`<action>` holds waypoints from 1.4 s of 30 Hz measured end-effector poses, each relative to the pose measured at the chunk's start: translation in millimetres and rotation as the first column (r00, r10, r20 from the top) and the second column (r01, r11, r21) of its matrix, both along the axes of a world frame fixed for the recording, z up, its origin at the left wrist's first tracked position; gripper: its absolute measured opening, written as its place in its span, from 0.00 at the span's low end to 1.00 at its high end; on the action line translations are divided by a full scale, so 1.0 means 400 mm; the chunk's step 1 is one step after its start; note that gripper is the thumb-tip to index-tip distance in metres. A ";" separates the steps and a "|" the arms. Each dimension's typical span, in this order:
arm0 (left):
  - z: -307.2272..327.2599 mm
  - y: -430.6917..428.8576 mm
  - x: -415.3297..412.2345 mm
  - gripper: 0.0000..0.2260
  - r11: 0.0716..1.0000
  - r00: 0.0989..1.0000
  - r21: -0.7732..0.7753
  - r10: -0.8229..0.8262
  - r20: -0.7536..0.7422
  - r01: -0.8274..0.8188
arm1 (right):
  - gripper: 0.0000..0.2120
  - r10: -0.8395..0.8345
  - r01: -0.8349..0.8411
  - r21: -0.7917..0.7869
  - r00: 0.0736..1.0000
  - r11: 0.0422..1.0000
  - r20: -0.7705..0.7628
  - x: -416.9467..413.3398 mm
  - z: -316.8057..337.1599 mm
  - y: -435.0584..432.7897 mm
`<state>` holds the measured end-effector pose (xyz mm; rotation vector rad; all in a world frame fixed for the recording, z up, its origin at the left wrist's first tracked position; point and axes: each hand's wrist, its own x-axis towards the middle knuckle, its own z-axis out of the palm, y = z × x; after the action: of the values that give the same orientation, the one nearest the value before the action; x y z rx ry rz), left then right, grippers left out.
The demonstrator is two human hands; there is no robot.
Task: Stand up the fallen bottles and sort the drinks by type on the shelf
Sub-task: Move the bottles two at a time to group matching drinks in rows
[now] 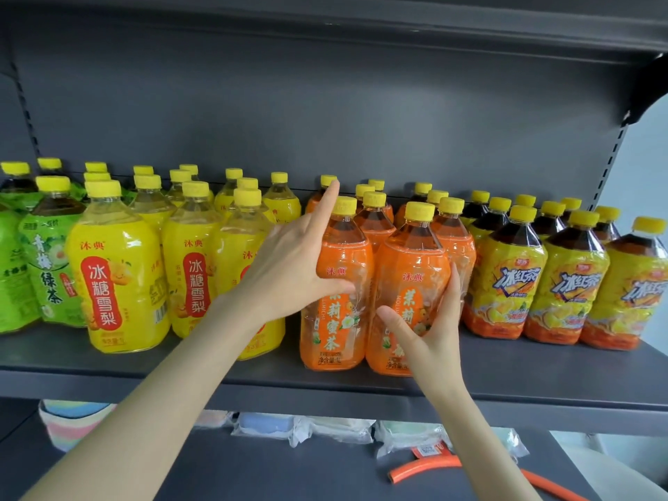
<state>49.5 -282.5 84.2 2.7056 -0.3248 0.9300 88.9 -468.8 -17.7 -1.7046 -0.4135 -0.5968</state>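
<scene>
On the grey shelf [542,370] all bottles stand upright in groups: green tea bottles [47,269] at far left, yellow pear drinks [115,269], orange jasmine tea bottles, and iced black tea bottles [564,280] at right. My left hand [289,269] holds the left front orange bottle [336,320], thumb across its label and index finger pointing up along its neck. The fingers and thumb of my right hand [430,327] are wrapped round the right front orange bottle [408,262] low on its label. Both bottles stand at the shelf's front edge, side by side.
More orange bottles [376,211] stand behind the two held ones. The upper shelf [470,34] hangs above. Below lie packaged cloths [325,428], a striped bundle [72,421] and an orange hose [433,468].
</scene>
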 end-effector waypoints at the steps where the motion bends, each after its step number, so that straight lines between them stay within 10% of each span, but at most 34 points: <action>1: 0.009 0.002 0.002 0.53 1.000 1.000 0.018 -0.009 -0.024 0.009 | 0.51 0.001 -0.001 0.001 1.000 1.000 0.001 -0.001 0.000 0.000; 14: 0.075 0.042 0.073 0.49 0.888 0.956 0.366 0.294 0.013 -0.279 | 0.52 0.057 -0.057 0.022 0.998 0.998 -0.037 -0.002 0.003 0.009; 37: 0.116 0.048 0.250 0.42 0.856 0.912 0.432 0.380 -0.154 -0.284 | 0.46 0.165 -0.167 -0.019 0.983 0.986 -0.086 -0.008 -0.004 0.013; 42: 0.159 0.073 0.145 0.26 0.999 0.998 -0.029 0.023 -0.057 -0.025 | 0.43 0.254 -0.255 0.007 0.961 0.967 -0.109 -0.015 -0.004 0.025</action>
<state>107.7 -253.3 148.0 2.7082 -0.2653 0.8562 82.9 -458.7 -19.4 -1.6489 -0.5465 -0.3133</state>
